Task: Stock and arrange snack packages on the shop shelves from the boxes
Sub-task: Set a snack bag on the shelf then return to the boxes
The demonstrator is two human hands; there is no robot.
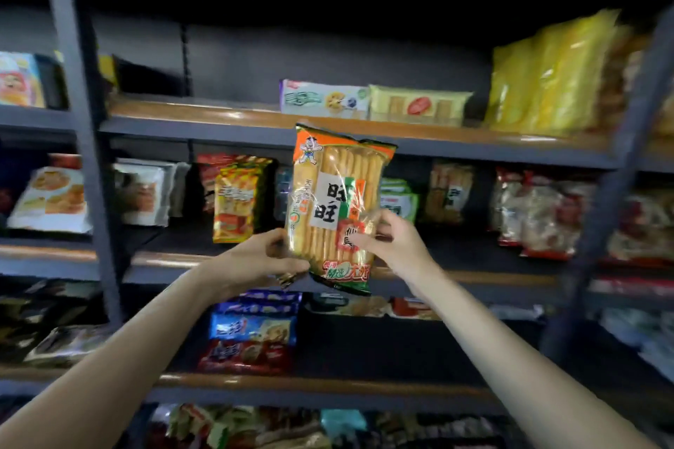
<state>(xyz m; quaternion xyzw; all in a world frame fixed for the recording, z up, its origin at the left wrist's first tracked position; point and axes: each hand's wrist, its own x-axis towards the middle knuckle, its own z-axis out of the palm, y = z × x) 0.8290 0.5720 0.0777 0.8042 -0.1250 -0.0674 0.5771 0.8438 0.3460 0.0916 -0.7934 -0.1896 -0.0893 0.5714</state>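
A tall rice cracker pack (337, 200) with an orange and green wrapper is held upright in front of the shelves. My left hand (255, 259) grips its lower left edge. My right hand (392, 244) pinches its lower right side, thumb on the front. The pack hangs at the height of the middle shelf (175, 259), just below the upper shelf board (204, 117).
The upper shelf carries a flat white biscuit pack (324, 98), a yellow biscuit pack (419, 104) and tall yellow bags (558, 76); its left half is bare. Snack bags (237, 197) line the middle shelf. Blue and red packs (251, 332) sit lower. A dark upright post (84, 128) stands on the left.
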